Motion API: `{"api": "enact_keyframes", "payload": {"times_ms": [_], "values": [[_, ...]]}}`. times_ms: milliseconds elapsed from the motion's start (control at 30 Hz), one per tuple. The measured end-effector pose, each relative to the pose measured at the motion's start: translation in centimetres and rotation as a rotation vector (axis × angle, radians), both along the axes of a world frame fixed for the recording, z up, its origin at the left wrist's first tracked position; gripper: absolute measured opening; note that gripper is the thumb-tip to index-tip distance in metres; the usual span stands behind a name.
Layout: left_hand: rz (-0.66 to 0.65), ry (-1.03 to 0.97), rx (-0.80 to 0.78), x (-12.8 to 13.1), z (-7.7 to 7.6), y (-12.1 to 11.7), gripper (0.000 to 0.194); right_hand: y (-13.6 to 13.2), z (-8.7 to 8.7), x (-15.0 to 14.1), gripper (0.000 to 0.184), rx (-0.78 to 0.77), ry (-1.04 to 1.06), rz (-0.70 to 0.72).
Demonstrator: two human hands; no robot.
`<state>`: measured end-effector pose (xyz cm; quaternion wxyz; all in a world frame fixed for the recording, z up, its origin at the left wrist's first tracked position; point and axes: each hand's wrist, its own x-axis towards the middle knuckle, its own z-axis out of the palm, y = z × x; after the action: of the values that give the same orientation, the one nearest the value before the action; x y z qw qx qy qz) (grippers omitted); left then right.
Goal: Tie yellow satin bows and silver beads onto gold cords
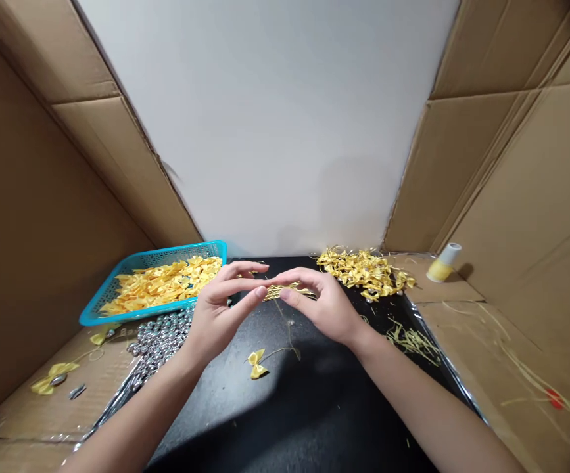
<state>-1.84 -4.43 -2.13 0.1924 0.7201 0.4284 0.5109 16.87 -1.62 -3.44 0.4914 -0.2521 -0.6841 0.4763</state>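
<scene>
My left hand (220, 309) and my right hand (327, 305) meet at their fingertips above the black work surface. From between the fingertips hangs a thin yellowish thread (291, 338). It runs down to a yellow ribbon bow (258, 364) lying on the surface. The left thumb and index finger are pinched on the thread. My right index fingertip presses against the left fingers, and its thumb is close below; the exact grip is partly hidden. Behind the hands lies a bundle of gold ties (289, 291), partly covered by the fingers.
A blue basket (90, 315) of yellow bows stands at left, beside silver beads (159, 345). A pile of bows with beads (363, 269) lies back right, near thread scraps (415, 343) and a thread cone (443, 263). Cardboard walls (526, 164) flank the surface (314, 420).
</scene>
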Motion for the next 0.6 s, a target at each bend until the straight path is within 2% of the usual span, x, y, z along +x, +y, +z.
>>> {"api": "enact_keyframes", "payload": {"times_ms": [100, 200, 267, 300, 367, 433, 500, 533, 567, 600], "values": [[-0.009, 0.006, 0.073, 1.1, 1.0, 0.0, 0.012, -0.4, 0.3, -0.1, 0.015, 0.043, 0.05, 0.034], [-0.048, -0.002, 0.114, 2.0, 2.1, 0.2, 0.012, -0.7, 0.6, -0.1, 0.013, 0.009, 0.109, 0.045], [-0.057, 0.004, 0.126, 2.0, 1.9, 0.2, 0.015, -0.8, 0.7, 0.0, 0.013, -0.051, 0.16, 0.043], [-0.058, 0.012, 0.117, 1.8, 1.3, 0.3, 0.019, -0.7, 0.7, 0.1, 0.013, -0.089, 0.191, 0.04], [-0.061, 0.064, 0.048, 1.1, -1.2, 0.3, 0.032, -0.7, 0.9, 0.3, 0.012, -0.163, 0.253, 0.039], [-0.126, 0.184, -0.062, 0.7, -4.9, 0.3, 0.042, -0.5, 1.2, 0.5, 0.01, -0.21, 0.299, 0.036], [-0.244, 0.388, -0.171, 1.1, -8.7, 0.4, 0.056, -0.2, 1.4, 0.4, 0.008, -0.222, 0.326, 0.029], [-0.305, 0.426, -0.19, 1.5, -10.2, 0.6, 0.061, 0.0, 1.4, 0.4, 0.007, -0.222, 0.339, 0.024], [-0.359, 0.453, -0.197, 2.1, -11.4, 0.8, 0.063, 0.2, 1.4, 0.3, 0.006, -0.222, 0.355, 0.019], [-0.419, 0.483, -0.199, 2.8, -12.2, 1.1, 0.056, 0.4, 1.4, 0.3, 0.006, -0.223, 0.371, 0.01]]}}
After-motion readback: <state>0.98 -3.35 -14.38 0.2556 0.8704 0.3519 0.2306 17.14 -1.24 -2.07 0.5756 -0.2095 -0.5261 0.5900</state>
